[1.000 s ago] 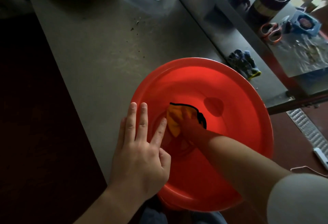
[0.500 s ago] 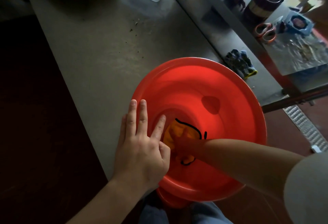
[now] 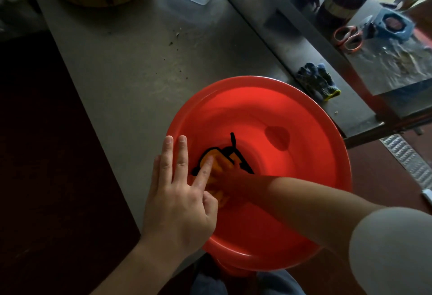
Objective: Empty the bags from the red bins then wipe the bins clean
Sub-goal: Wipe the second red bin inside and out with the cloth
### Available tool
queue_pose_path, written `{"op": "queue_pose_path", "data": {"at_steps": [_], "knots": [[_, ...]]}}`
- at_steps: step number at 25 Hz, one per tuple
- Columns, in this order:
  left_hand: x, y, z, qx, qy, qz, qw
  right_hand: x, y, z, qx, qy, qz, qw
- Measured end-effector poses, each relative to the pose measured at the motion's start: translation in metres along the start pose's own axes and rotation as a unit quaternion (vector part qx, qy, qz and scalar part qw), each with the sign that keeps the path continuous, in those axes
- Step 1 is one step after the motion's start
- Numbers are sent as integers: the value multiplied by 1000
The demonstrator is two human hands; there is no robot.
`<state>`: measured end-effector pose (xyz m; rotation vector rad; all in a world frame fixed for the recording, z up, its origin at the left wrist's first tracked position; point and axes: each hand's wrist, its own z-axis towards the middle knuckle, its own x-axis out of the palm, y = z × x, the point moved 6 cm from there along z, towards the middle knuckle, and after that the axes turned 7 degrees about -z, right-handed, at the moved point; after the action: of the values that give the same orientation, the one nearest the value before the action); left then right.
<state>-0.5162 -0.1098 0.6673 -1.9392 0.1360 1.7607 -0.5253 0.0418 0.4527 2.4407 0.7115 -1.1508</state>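
We see the red bin sitting at the near edge of the steel table. Our left hand lies open with straight fingers across its left rim. Our right hand reaches down inside, on the orange cloth against the bin's inner wall, just beside the left fingers; whether it clutches or only presses the cloth, we cannot tell
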Motion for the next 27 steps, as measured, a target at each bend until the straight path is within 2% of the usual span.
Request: {"op": "queue_pose_path", "data": {"at_steps": [3, 5, 7, 9, 11, 13, 15, 18, 20, 21, 27], "knots": [[1, 1, 1, 0, 0, 6, 1000, 4, -20, 15, 71, -10, 81, 994], [1, 1, 2, 0, -3, 6, 1000, 10, -47, 13, 142, 0, 76, 987], [2, 1, 2, -2, -1, 7, 1000, 21, -72, 6, 204, 4, 126, 971], [2, 1, 3, -4, -3, 4, 1000, 15, -82, -3, 236, -48, 201, 950], [2, -1, 4, -3, -7, 0, 1000, 14, -82, -7, 248, -44, 175, 952], [3, -2, 4, -1, -7, -2, 1000, 23, -72, 3, 237, 17, 115, 965], [2, -2, 4, -2, -3, -4, 1000, 21, -38, 13, 171, -6, 103, 980], [1, -2, 3, -2, -4, 1, 1000, 8, 0, 19, 95, -80, 136, 983], [2, -1, 3, 1, -3, 5, 1000, 7, 11, 22, 56, -89, 68, 992], [2, -1, 2, 0, -3, 5, 1000, 10, 5, 22, 62, -72, 36, 995], [2, -1, 3, 1, -6, 0, 1000, 15, -87, -4, 269, -50, 175, 946]]}}
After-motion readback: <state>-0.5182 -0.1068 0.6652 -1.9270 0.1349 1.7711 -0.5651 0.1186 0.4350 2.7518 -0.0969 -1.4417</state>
